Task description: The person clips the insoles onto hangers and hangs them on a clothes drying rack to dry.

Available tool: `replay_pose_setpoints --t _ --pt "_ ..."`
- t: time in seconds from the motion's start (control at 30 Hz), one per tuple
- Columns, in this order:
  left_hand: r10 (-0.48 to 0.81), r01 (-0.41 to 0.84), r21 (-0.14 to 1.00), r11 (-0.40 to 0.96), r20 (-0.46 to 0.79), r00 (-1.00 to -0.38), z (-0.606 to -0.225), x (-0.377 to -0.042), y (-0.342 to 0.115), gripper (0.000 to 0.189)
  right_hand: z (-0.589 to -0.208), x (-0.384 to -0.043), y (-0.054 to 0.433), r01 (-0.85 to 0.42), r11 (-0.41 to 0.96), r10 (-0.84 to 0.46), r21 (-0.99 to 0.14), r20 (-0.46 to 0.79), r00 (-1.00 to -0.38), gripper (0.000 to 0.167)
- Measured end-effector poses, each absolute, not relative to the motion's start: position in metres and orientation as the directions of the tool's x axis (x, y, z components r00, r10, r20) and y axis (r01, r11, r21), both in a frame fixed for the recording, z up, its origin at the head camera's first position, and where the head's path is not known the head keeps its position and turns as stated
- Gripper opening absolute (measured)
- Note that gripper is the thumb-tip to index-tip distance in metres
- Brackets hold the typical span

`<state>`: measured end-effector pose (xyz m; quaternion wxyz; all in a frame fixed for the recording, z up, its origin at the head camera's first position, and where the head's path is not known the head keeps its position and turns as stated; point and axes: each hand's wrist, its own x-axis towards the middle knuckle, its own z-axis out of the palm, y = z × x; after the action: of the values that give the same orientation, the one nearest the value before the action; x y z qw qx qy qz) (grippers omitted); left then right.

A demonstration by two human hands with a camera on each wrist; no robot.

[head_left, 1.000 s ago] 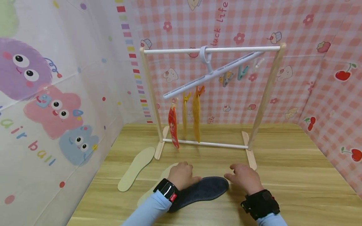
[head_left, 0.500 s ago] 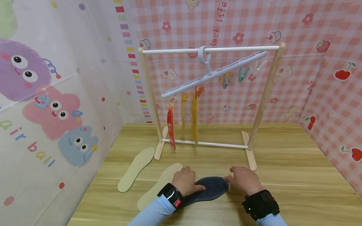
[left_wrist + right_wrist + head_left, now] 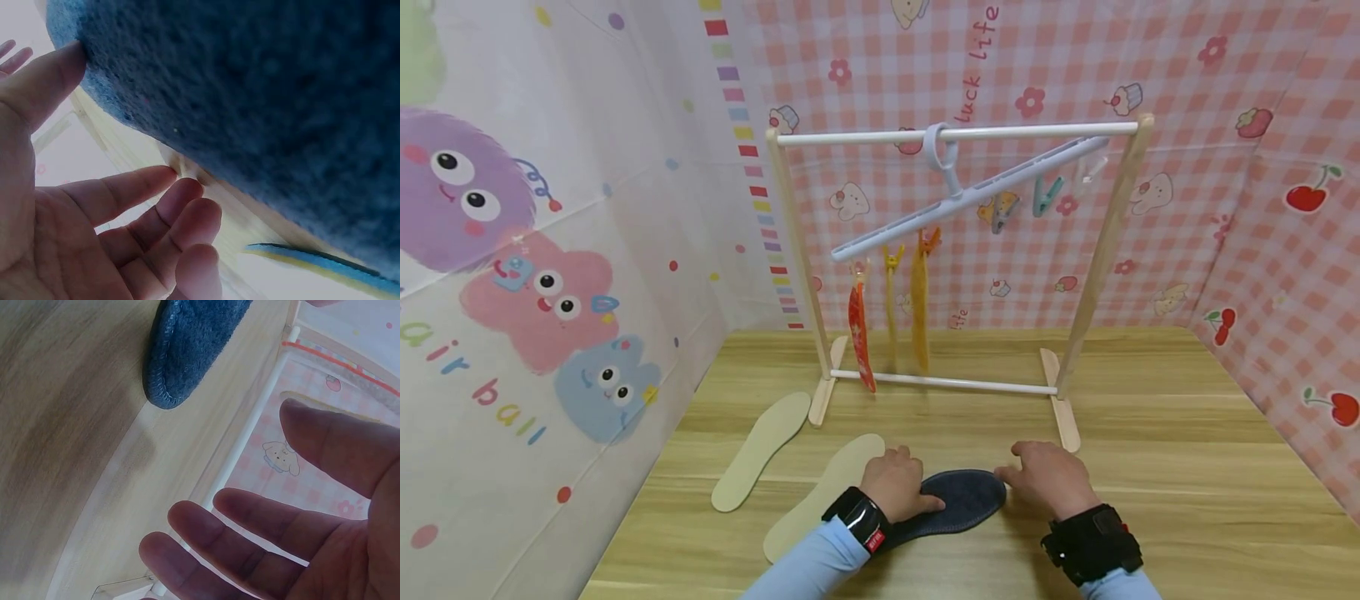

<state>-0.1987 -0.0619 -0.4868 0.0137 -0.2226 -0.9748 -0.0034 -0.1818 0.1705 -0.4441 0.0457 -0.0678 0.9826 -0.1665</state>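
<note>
A dark insole with a stitched edge and fuzzy top lies on the wooden table, its near-left end hidden behind my left wrist. Over its left part is my left hand. In the left wrist view the thumb touches the fuzzy surface, while the other fingers bend loosely past its edge. My right hand is beside the insole's right tip, holding nothing, with fingers extended and spread from the thumb. A cream insole lies just left of my left hand, partly behind the forearm. Another cream insole lies farther left.
Behind the hands stands a wooden rack with white bars. A tilted pale hanger carries a red strip, two yellow strips in clips, and several bare clips at right. Patterned cloth walls surround the table.
My left hand has shifted slightly right along the dark insole, uncovering more of the nearer cream one. The right hand has barely moved. The hanging strips sway a little.
</note>
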Motion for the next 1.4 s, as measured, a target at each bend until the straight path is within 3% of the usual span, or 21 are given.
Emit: replay_pose_setpoints --t 0.4,1.4 --pt "0.442 0.442 0.0 0.897 -0.041 -0.896 -0.483 -0.199 -0.056 0.047 -0.447 -0.182 0.171 -0.101 0.938 -0.134 -0.331 -0.079 -0.988 0.047" --pt "0.504 0.503 0.007 0.864 -0.016 -0.864 -0.479 -0.199 -0.049 0.038 -0.448 -0.185 0.173 -0.115 0.94 -0.136 -0.322 -0.041 -0.99 0.044"
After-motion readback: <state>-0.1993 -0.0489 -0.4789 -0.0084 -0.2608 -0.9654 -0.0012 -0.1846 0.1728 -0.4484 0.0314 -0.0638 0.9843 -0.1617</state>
